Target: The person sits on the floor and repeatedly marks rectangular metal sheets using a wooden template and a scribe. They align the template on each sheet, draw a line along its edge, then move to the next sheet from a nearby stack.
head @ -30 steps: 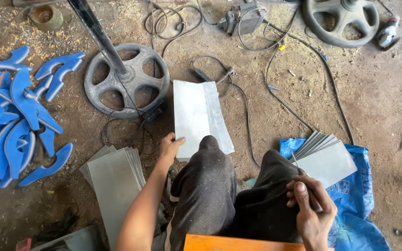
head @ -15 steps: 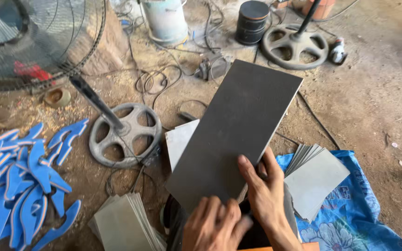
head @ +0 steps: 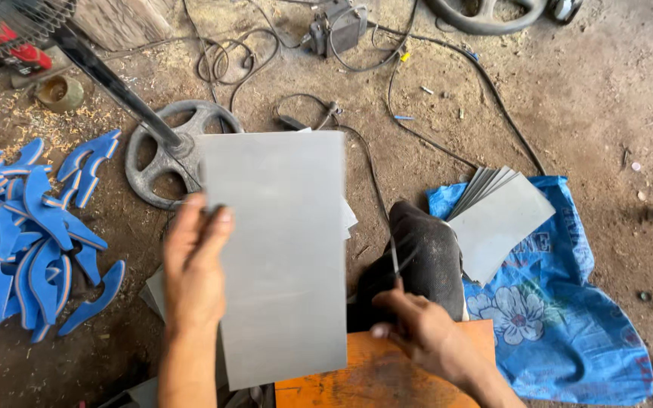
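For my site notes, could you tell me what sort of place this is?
Probably an informal floor workshop: bare dirt floor, stacked grey sheets, blue cut shapes, and loose cables.

We're looking through a single camera worn on the person's head, pitched steeply down at the dusty dirt floor [head: 583, 91] right in front of them. It sits close: the left hand [head: 194, 257] and right hand [head: 417, 332] fill the lower middle, forearms running off the bottom edge. The top of the picture faces away from the person, where the round black metal fan base [head: 162, 162] lies; the bottom edge catches the flat orange board [head: 387, 378] nearest the body. There's no second view to compare, so nothing overlaps.
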The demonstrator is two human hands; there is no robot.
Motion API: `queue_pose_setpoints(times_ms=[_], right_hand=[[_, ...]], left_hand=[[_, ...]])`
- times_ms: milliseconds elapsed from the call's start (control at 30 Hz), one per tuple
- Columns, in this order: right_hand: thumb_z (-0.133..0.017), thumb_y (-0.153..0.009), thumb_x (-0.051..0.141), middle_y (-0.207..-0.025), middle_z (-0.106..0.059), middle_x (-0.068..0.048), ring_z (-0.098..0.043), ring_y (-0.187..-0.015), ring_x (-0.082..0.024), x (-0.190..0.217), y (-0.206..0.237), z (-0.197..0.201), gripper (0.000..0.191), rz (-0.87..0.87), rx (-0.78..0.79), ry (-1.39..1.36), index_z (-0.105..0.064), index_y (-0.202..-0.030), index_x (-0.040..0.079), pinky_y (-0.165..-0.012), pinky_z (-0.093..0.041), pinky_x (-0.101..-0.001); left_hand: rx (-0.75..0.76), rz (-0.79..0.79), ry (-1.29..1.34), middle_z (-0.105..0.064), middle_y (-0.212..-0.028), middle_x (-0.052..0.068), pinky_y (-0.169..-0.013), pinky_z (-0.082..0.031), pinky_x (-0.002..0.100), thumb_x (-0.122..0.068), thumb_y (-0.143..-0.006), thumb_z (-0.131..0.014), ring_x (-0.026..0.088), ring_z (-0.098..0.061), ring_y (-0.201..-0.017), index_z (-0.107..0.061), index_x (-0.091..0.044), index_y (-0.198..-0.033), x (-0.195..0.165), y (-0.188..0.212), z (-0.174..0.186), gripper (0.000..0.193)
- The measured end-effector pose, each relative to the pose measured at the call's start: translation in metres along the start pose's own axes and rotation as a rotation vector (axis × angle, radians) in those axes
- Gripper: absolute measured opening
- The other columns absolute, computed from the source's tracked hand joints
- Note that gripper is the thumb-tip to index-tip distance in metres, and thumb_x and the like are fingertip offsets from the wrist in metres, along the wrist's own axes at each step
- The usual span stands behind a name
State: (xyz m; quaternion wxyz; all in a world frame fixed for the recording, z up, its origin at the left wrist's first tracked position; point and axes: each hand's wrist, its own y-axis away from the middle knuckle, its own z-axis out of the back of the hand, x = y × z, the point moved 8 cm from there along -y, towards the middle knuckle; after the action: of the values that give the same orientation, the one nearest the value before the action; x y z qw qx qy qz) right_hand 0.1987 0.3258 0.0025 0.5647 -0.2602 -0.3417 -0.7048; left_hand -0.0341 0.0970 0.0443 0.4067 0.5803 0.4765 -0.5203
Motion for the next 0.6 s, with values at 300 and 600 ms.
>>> queue_pose_setpoints(times_ms=[300, 600], right_hand=[[-0.077, -0.077, 0.015, -0.094, -0.078, -0.003, -0.075, -0.082, -0.019, -0.053, 0.066, 0.070, 0.028, 0.118, -0.381, 0.108, -0.075, -0.105, 0.013, -0.072, -0.061, -0.0303], [-0.067, -0.093, 0.011, -0.086, -0.068, 0.002, -0.056, -0.079, -0.004, -0.114, 0.104, 0.106, 0.018, -0.440, -0.829, -0.528, -0.069, -0.107, 0.001, -0.070, -0.045, -0.0194]], left_hand=[[-0.222, -0.108, 0.249, -0.062, -0.127, 0.001, -0.107, -0.050, 0.037, -0.013, -0.108, -0.054, 0.016, -0.058, -0.120, -0.055, -0.009, -0.140, -0.052, -0.003, 0.064, 0.032], [-0.051, 0.231, 0.282, -0.061, -0.135, 0.016, -0.113, -0.036, 0.039, -0.027, -0.102, -0.062, 0.022, -0.048, -0.126, -0.055, -0.003, -0.148, 0.086, 0.039, -0.098, 0.053]])
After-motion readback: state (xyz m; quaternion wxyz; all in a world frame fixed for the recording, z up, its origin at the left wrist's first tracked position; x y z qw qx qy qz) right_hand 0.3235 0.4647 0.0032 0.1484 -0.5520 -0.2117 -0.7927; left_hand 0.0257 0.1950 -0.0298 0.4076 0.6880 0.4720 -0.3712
